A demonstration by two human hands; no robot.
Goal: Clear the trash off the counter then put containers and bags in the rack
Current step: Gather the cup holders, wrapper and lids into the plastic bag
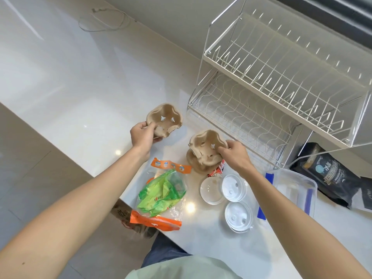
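My left hand [142, 135] grips a brown pulp cup carrier [166, 117], lifted above the white counter [90, 101]. My right hand [234, 153] pinches the rim of a second pulp cup carrier [204, 144], which sits on top of another carrier on the counter. A clear zip bag with green wrappers and orange strips [161, 194] lies near the counter's front edge. Three clear plastic lids [233, 188] lie to the right of the bag. A white two-tier wire rack [281, 81] stands at the back right, with nothing on its shelves.
A clear plastic container with blue clips [293, 190] sits right of the lids. A black printed bag [330, 174] lies under the rack's right end. A small red-and-white wrapper [216, 171] peeks out beneath the carrier stack. A thin wire loop [102, 19] lies far back.
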